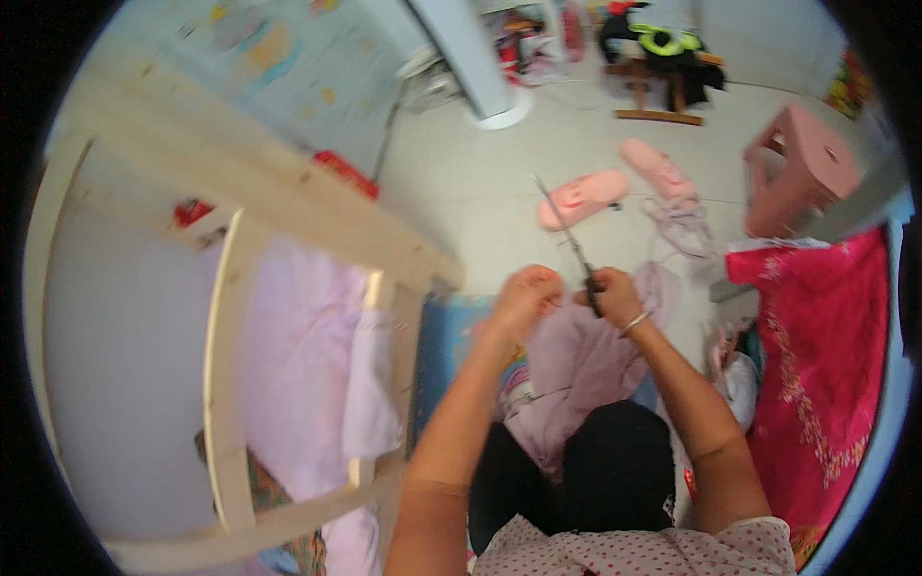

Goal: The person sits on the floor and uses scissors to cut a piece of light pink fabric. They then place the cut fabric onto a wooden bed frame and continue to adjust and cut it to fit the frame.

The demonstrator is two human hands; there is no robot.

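Note:
A pair of scissors (573,241) with black handles is gripped in my right hand (616,295); its long blades point up and to the left, away from me. Beside it, my left hand (529,299) has its fingers curled together in a pinch. Blur hides whether anything thin, such as a thread, lies between those fingertips. Below both hands, a pale mauve cloth garment (576,353) drapes over my lap and black-clad knees (619,461). Part of a colourful print shows on it near my left forearm.
To the left stands a wooden bed frame (223,374) with lilac bedding (302,360). Pink slippers (587,198) lie on the tiled floor ahead. A pink plastic stool (807,165) stands at right, above a bright pink floral cloth (821,345). A wooden stool (659,115) carries dark clothes.

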